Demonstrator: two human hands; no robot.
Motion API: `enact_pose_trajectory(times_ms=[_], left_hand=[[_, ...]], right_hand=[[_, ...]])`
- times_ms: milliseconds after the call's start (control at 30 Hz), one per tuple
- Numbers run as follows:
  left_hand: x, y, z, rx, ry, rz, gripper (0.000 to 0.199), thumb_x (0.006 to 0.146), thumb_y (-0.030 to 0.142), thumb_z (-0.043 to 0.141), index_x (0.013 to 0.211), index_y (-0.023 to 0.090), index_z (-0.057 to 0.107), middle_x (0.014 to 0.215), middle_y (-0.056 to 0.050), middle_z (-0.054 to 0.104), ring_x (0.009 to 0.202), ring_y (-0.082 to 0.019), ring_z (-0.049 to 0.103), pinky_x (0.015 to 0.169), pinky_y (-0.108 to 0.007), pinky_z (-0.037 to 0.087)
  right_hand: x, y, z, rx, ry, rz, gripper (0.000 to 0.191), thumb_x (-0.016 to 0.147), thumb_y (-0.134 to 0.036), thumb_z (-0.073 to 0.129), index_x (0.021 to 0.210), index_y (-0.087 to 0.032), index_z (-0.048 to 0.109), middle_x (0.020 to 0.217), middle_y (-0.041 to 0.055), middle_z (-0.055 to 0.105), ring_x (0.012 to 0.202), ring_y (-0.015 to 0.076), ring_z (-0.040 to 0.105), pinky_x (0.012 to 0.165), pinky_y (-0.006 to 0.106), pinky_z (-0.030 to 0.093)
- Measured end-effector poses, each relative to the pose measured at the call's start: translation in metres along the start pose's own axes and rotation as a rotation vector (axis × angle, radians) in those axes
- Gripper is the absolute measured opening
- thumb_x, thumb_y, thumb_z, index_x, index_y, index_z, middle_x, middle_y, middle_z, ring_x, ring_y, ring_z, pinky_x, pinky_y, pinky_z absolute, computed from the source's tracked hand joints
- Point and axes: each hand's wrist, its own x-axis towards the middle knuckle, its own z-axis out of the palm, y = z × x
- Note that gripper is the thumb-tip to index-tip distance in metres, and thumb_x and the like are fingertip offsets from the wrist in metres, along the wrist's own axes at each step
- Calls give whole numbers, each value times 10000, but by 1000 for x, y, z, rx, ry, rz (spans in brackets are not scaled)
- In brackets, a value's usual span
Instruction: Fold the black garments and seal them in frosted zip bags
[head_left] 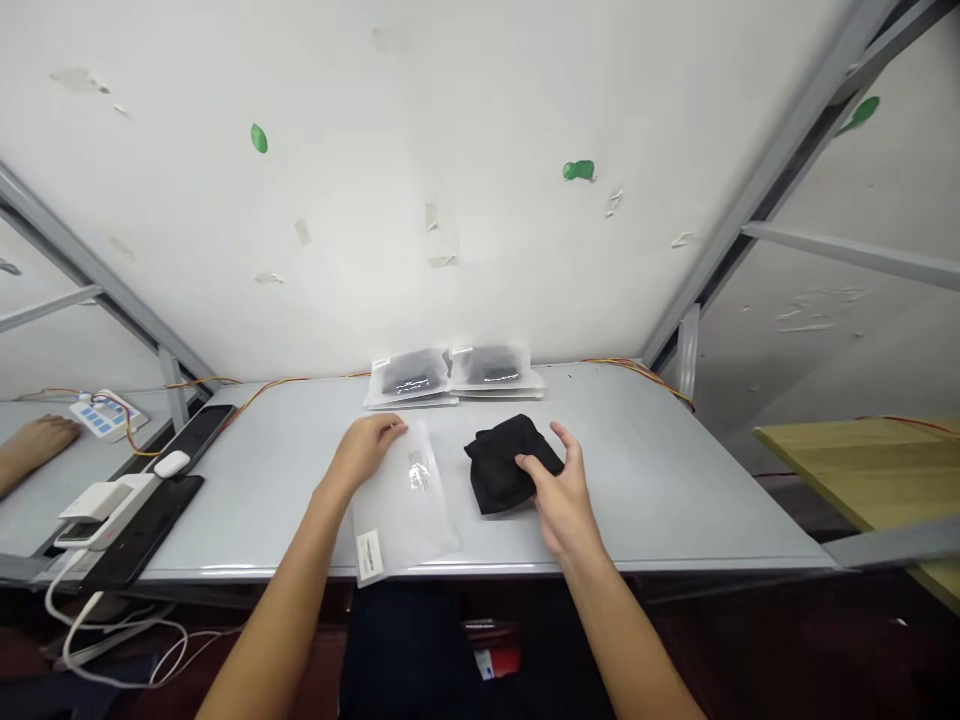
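My left hand pins a frosted plastic bag; my right hand is at a bunched black garment.

The left fingers lie together across the bag's far edge, apparently to hold it flat on the table, and show no clear pinch. The right fingers are spread, with the thumb on the garment's near side; I cannot tell if they grip it. The white label hangs over the table's near edge, and the bag's opening is hard to make out. Behind lie stacked sealed bags of dark contents, their contents blurred by the film. Far left, a co-worker's hand rests on another table, cut off by the frame.
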Motion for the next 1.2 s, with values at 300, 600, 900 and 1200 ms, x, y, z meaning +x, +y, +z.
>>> enact_pose_trajectory(times_ms=[300,600,900,1200], left_hand=[[-4,-32,-12,151,142,-41,239,938,402,557,874,233,712,948,-109,740,980,-350,661,912,-506,514],[-83,81,68,-110,324,187,245,1060,318,478,1197,270,675,1037,-80,745,995,-261,695,894,-429,575],[-106,117,118,-216,487,119,222,1031,238,511,1176,284,673,1085,-90,715,1067,-281,687,932,-473,583],[-59,120,126,-55,208,293,366,1026,250,505,1377,269,608,1212,-110,694,1097,-284,685,934,-466,611]], right_hand=[[-26,15,1,-705,182,-458,305,874,-399,590,1115,-217,548,1092,145,644,1029,339,620,834,478,538],[-36,16,2,-986,-11,-770,348,959,-484,595,1171,-208,611,995,117,649,927,312,622,807,451,519],[-12,-13,-20,-558,-84,-451,353,981,-516,549,1015,-210,721,930,88,734,801,233,667,683,337,529],[38,-8,-110,-867,300,-429,435,914,-592,530,1009,-204,702,840,85,656,800,285,624,732,420,483]])
